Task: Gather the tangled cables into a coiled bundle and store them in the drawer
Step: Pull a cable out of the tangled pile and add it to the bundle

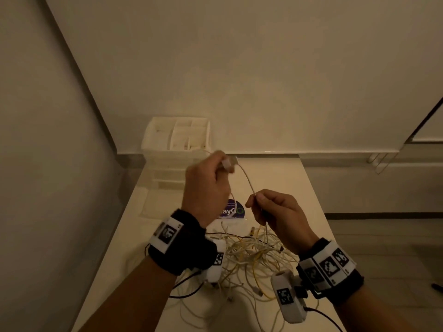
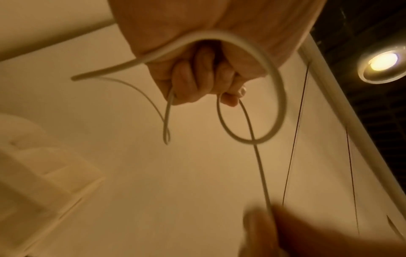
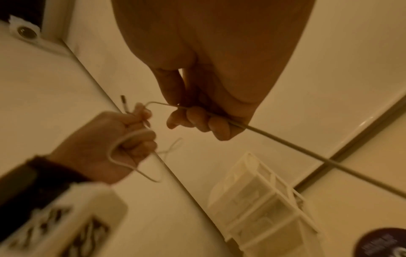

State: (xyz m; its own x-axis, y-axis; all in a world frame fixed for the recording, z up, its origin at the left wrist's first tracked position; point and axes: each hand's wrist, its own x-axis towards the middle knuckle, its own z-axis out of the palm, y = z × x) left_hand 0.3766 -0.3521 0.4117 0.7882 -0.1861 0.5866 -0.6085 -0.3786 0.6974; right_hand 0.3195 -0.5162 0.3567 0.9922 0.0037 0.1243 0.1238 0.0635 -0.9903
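Note:
A tangle of pale and yellow cables (image 1: 251, 257) lies on the white table (image 1: 287, 188) below both hands. My left hand (image 1: 211, 185) is raised above the table and grips loops of one pale cable (image 2: 272, 97), its connector end (image 1: 229, 162) sticking out at the fingers. That cable arcs (image 1: 248, 180) over to my right hand (image 1: 271, 212), which pinches it between thumb and fingers (image 3: 197, 118); from there it drops into the tangle. A white drawer unit (image 1: 177, 144) stands at the table's far left, against the wall.
A round dark sticker (image 1: 233, 212) lies on the table between the hands and the tangle. Black camera leads (image 1: 189, 281) run off my wrists over the near table. The table's left and right edges drop to the floor; a wall closes the far side.

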